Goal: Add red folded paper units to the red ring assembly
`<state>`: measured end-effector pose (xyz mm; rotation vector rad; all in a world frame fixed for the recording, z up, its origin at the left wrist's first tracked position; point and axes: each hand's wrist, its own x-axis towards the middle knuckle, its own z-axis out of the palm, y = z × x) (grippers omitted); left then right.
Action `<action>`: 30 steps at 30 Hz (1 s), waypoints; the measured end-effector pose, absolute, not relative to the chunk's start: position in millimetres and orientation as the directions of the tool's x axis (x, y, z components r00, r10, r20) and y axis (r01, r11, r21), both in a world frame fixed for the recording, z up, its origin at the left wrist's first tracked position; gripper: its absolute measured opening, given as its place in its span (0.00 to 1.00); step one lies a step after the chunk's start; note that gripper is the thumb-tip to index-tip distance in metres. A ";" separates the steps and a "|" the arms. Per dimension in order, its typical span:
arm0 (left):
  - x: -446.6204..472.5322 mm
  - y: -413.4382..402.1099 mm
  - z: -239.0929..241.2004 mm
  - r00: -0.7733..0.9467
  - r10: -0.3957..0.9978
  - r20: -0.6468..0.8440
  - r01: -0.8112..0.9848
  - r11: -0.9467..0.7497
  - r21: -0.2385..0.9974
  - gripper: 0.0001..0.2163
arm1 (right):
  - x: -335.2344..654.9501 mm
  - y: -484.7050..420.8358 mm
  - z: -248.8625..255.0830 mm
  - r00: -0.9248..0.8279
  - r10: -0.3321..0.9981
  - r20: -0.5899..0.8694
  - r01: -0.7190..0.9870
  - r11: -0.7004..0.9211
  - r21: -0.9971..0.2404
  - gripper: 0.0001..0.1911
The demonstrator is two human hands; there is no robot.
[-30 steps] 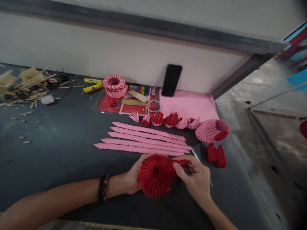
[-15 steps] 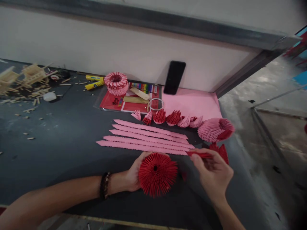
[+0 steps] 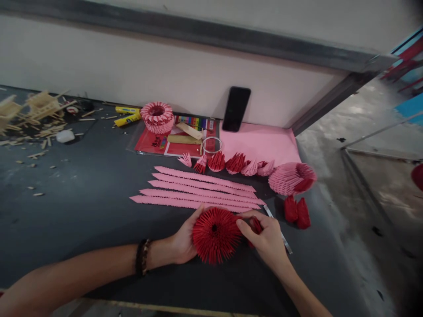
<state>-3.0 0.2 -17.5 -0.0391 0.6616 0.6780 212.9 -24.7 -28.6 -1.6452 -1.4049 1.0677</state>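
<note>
A round red ball of folded paper pieces (image 3: 216, 235), spiky with a dark hole at its centre, is near the front of the table. My left hand (image 3: 185, 240) is closed round its left side. At its right edge, the fingertips of my right hand (image 3: 262, 231) pinch red folded paper (image 3: 256, 224), partly hidden by the fingers. Just beyond the ball lie several long pink strips of folded paper (image 3: 201, 193). A thin silvery strip (image 3: 284, 242), perhaps a ruler or blade, shows behind my right hand. Two red paper bundles (image 3: 297, 212) lie farther right.
Small pink and red paper cones (image 3: 235, 163) form a row, ending at a larger pink folded-paper piece (image 3: 292, 178). Behind stand a phone (image 3: 236, 109), pink sheets (image 3: 264, 141), a pink ring-shaped piece (image 3: 157, 118) and yellow tubes (image 3: 127, 119). Wooden sticks (image 3: 49, 130) litter the left.
My right hand has moved left with red folded paper, from near the red bundles to the ball's right edge. The silvery strip and the bundles are now uncovered. My left hand still holds the ball.
</note>
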 end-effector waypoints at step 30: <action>-5.9 3.6 -25.2 0.686 0.552 -0.474 -0.554 0.819 0.150 0.20 | 201.0 -32.0 -38.5 -0.004 1.000 -0.016 0.192 -0.015 -0.981 0.20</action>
